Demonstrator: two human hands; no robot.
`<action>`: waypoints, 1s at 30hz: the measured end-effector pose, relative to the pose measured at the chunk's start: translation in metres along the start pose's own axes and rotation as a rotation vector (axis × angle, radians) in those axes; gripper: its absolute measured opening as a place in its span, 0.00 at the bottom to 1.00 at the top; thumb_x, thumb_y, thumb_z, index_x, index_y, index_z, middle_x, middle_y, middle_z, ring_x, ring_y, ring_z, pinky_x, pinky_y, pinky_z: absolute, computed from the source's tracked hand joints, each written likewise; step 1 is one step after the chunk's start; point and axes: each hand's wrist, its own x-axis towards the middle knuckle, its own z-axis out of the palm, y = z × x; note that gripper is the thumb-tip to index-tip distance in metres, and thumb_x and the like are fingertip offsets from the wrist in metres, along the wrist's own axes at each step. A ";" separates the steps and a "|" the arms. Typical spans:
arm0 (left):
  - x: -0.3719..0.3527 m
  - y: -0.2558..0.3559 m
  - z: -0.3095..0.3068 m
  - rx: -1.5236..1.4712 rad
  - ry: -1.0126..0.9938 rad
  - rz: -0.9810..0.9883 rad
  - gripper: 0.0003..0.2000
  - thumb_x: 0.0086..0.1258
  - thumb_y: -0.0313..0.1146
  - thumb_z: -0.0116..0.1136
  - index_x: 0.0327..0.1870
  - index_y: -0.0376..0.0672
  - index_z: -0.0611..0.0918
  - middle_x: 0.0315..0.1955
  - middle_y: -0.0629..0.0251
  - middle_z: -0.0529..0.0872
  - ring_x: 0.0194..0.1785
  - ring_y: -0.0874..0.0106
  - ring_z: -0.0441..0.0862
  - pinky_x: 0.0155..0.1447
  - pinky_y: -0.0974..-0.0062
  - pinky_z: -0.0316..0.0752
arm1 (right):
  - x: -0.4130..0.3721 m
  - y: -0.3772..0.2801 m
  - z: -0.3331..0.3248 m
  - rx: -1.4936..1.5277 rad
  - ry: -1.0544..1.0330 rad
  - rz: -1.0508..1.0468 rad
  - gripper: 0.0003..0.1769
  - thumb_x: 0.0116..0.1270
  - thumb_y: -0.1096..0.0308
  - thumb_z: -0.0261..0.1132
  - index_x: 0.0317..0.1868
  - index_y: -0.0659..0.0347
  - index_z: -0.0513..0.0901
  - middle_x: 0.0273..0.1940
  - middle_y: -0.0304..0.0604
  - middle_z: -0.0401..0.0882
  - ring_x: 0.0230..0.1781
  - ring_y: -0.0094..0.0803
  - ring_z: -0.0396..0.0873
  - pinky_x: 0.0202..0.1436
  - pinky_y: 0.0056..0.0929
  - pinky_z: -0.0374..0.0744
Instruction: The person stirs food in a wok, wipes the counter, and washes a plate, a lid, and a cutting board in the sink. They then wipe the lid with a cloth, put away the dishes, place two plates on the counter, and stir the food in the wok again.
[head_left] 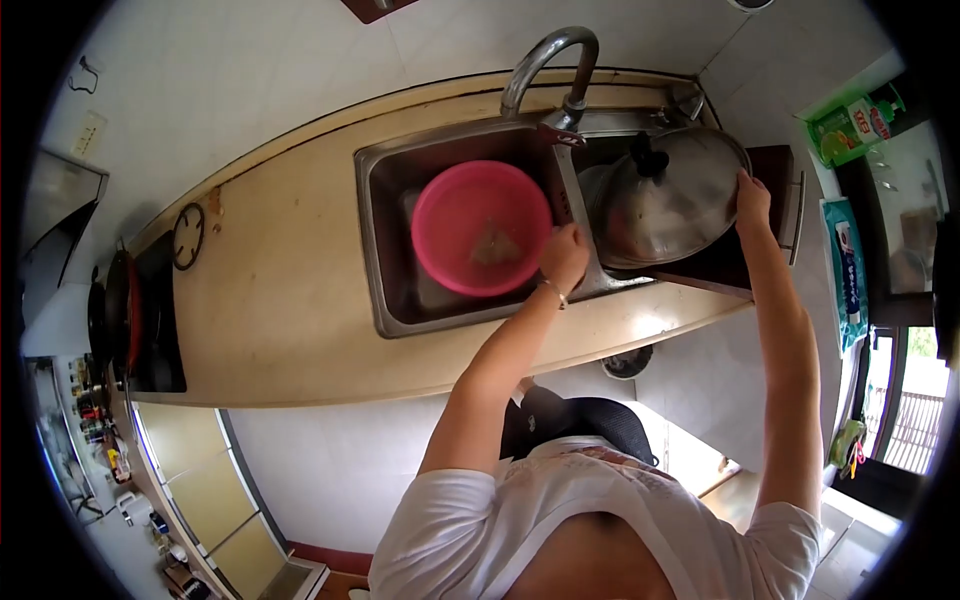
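Observation:
A domed metal lid (690, 195) with a black knob (648, 157) sits tilted over the right sink basin, with what looks like a pan rim under its lower edge. My right hand (752, 203) is closed at the right edge of this lidded pan, its fingers partly hidden. In the left sink basin (385, 285) stands a pink plastic basin (432, 245) holding water and something pale at the bottom. Close to the pink basin's right rim, my left hand (566, 256) is curled closed near the sink divider; anything inside its fingers is hidden.
A curved metal faucet (550, 50) rises behind the sink. Beyond the sink's right end is a dark drawer-like box (775, 180). A green soap bottle (855, 128) stands at the far right. On the counter (280, 280) lies a black ring-shaped stand (188, 236) near the stove.

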 end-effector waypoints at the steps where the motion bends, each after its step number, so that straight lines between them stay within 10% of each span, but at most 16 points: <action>1: 0.003 -0.012 -0.004 0.098 0.108 0.042 0.12 0.58 0.36 0.47 0.39 0.43 0.79 0.28 0.54 0.79 0.35 0.59 0.76 0.41 0.65 0.70 | 0.005 0.004 0.002 -0.001 -0.005 0.002 0.25 0.57 0.60 0.56 0.50 0.72 0.69 0.45 0.51 0.72 0.46 0.37 0.71 0.48 0.29 0.68; 5: 0.020 -0.074 -0.035 0.537 0.213 -0.022 0.07 0.51 0.35 0.52 0.28 0.46 0.82 0.30 0.56 0.79 0.38 0.59 0.74 0.43 0.64 0.67 | 0.011 0.009 0.008 -0.035 -0.049 0.007 0.27 0.57 0.59 0.56 0.52 0.72 0.67 0.47 0.51 0.72 0.46 0.37 0.71 0.49 0.29 0.67; 14: 0.042 -0.151 -0.072 0.855 -0.293 -0.020 0.12 0.55 0.41 0.52 0.34 0.44 0.81 0.40 0.61 0.78 0.50 0.62 0.68 0.52 0.61 0.61 | 0.022 0.029 0.021 -0.194 -0.135 0.022 0.28 0.59 0.58 0.55 0.54 0.71 0.66 0.50 0.51 0.70 0.51 0.37 0.68 0.51 0.27 0.66; 22: 0.045 -0.142 -0.075 0.650 -0.194 -0.165 0.09 0.53 0.35 0.52 0.34 0.47 0.80 0.46 0.63 0.72 0.52 0.61 0.67 0.51 0.58 0.64 | 0.036 0.042 0.026 -0.348 -0.133 0.027 0.25 0.60 0.58 0.54 0.53 0.67 0.68 0.49 0.48 0.71 0.48 0.36 0.70 0.51 0.27 0.65; 27: 0.050 -0.142 -0.083 0.354 -0.182 -0.084 0.09 0.54 0.34 0.51 0.33 0.42 0.79 0.36 0.55 0.77 0.43 0.58 0.74 0.45 0.63 0.68 | 0.023 0.004 0.031 -1.417 -0.119 -0.170 0.21 0.59 0.55 0.50 0.45 0.61 0.74 0.46 0.54 0.71 0.44 0.49 0.72 0.45 0.38 0.72; 30: 0.054 -0.166 -0.059 -0.163 -0.152 -0.085 0.10 0.56 0.35 0.51 0.26 0.37 0.77 0.24 0.52 0.78 0.33 0.57 0.75 0.37 0.65 0.69 | -0.021 -0.029 0.041 -1.465 0.021 -0.461 0.19 0.60 0.54 0.49 0.38 0.62 0.75 0.48 0.51 0.68 0.40 0.47 0.74 0.40 0.40 0.73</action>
